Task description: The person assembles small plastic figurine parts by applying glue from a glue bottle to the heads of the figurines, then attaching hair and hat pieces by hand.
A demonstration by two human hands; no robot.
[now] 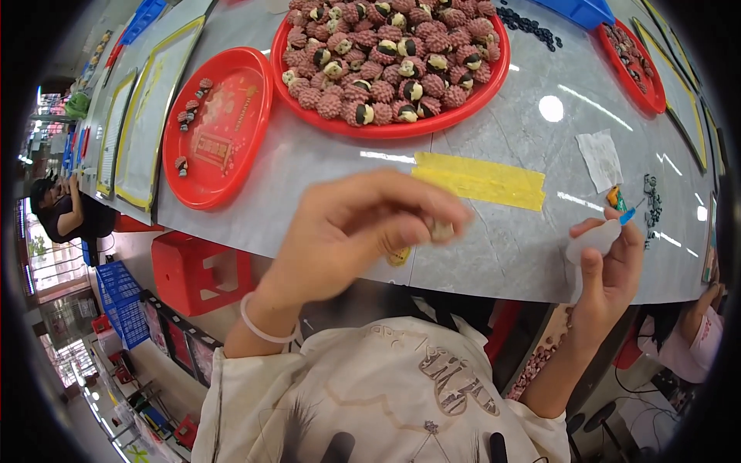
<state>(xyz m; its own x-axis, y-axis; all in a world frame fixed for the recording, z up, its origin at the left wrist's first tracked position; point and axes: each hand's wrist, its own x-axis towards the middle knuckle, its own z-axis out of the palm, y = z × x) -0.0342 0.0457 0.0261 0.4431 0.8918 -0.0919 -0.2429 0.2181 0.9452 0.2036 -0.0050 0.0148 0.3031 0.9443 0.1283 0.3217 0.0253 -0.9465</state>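
Between the thumb and fingers of my left hand (340, 231), a small pale piece (441, 230) is pinched; it is blurred and mostly hidden. My right hand (610, 270) is wrapped round a white squeeze bottle (590, 243) with a blue needle tip (627, 217) pointing up and right. Both hands are above the near edge of the grey table (478, 262). Beyond them, a big round red tray (432, 126) is heaped with bumpy pinkish-brown pieces bearing black and cream parts. To its left, a red plate (251, 135) carries several small pieces of the same kind.
A yellow tape strip (482, 181) lies beyond my left hand. On the right are a crumpled white tissue (600, 160) and small dark parts (652, 208). Black bits (532, 27) and another red tray (658, 99) sit farther back. A red stool (193, 270) stands below the table's left edge.
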